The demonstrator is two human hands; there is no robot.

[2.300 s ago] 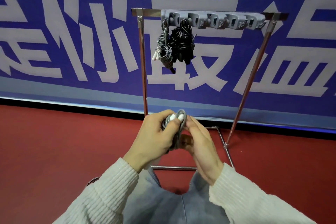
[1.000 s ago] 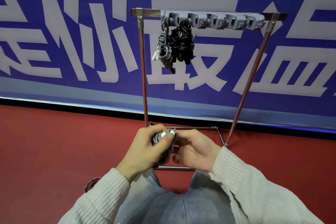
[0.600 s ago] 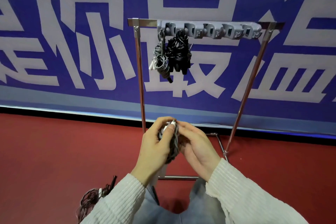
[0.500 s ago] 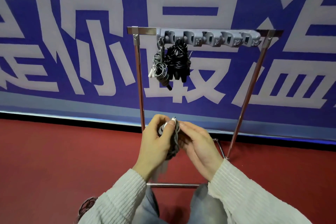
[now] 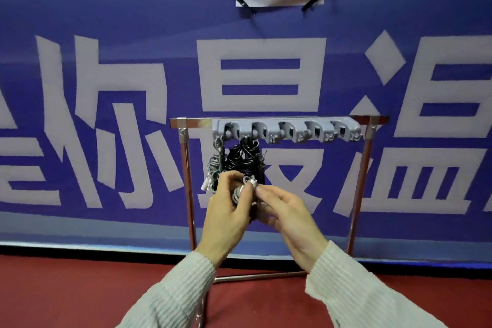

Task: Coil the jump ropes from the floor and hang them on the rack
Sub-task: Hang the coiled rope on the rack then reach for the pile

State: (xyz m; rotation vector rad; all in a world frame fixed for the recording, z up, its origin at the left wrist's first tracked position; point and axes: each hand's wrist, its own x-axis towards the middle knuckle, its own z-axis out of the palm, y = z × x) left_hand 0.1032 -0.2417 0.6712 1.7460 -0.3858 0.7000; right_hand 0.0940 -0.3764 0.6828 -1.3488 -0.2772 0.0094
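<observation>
hands (image 5: 226, 210) (image 5: 287, 218) grip grey braided rope coil (image 5: 237, 194) before chrome tubular rack (image 5: 186, 194).

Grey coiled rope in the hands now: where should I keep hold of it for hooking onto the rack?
Hold the grey coiled rope by its lower bundle, from the left side as the left hand does. Its top end then stands free above the fingers, ready for a free hook.
</observation>
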